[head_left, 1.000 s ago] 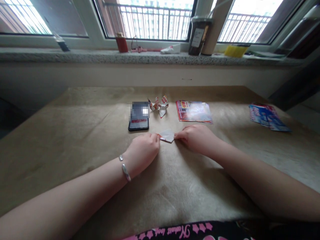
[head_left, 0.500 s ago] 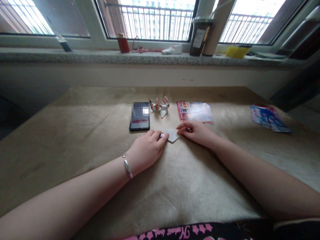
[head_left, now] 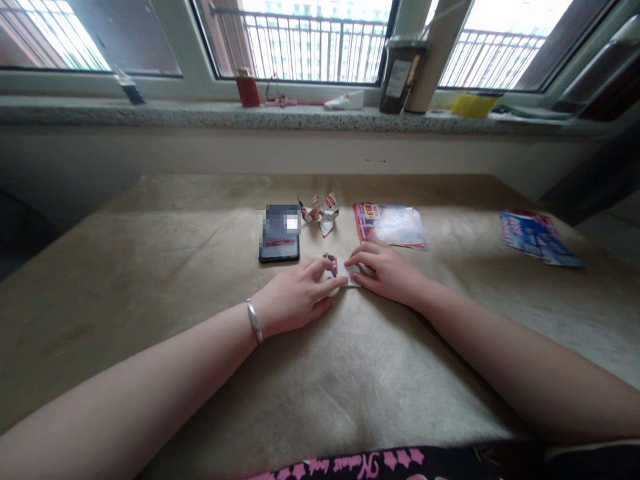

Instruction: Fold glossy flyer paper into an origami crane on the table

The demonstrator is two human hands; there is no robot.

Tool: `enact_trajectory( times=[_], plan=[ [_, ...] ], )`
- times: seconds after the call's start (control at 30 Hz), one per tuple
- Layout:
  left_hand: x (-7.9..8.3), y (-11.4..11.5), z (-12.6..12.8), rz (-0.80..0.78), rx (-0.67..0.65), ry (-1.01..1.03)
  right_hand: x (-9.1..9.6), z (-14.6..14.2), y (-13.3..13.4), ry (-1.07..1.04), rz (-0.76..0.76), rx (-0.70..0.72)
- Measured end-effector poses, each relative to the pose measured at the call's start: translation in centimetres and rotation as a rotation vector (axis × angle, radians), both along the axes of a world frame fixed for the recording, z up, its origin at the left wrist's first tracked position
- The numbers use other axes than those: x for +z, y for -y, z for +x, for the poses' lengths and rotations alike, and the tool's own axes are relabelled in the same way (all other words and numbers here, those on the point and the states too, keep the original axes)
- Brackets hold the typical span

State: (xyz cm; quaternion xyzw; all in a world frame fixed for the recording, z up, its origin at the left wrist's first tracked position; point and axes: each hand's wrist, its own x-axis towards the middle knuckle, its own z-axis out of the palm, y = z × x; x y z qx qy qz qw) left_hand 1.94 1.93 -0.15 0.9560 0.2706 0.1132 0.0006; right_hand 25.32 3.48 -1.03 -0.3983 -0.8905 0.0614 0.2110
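A small folded piece of paper, white with a red printed edge, lies on the tan table between my two hands. My left hand, with a silver bangle on its wrist, presses its fingertips on the paper's left side. My right hand rests its curled fingers on the paper's right side. Both hands cover most of the paper. Just behind them lie a finished folded paper figure and a black phone.
A stack of printed flyers lies behind my right hand, and more blue flyers sit at the table's right edge. The stone windowsill beyond carries a red cup, a dark jar and a yellow object.
Both hands have closed in on the folded paper. The right hand moved left onto it, and one edge of the paper is now lifted between the fingers.
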Motion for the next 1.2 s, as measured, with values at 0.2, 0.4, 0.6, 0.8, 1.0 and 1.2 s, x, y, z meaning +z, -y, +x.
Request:
enact_trajectory(
  times=[0.2, 0.4, 0.6, 0.8, 1.0, 1.2],
  plan=[
    [0.1, 0.1, 0.4, -0.039, 0.017, 0.048, 0.3, -0.3, 0.4, -0.037, -0.016, -0.022],
    [0.0, -0.3, 0.4, -0.119, 0.074, 0.062, 0.0, -0.3, 0.1, -0.066, -0.027, -0.001],
    [0.0, -0.2, 0.3, -0.142, 0.092, 0.037, 0.0, -0.3, -0.1, -0.025, 0.021, 0.046],
    [0.3, 0.1, 0.5, -0.106, 0.099, 0.05, 0.0, -0.6, 0.1, 0.037, 0.073, 0.045],
    [0.2, -0.1, 0.7, 0.001, 0.04, 0.04, 0.3, -1.2, 0.5, 0.131, 0.087, 0.039],
    [0.6, 0.6, 1.1, 0.142, -0.028, 0.003, 0.2, -1.5, 0.6, 0.138, 0.074, 0.018]
  ],
)
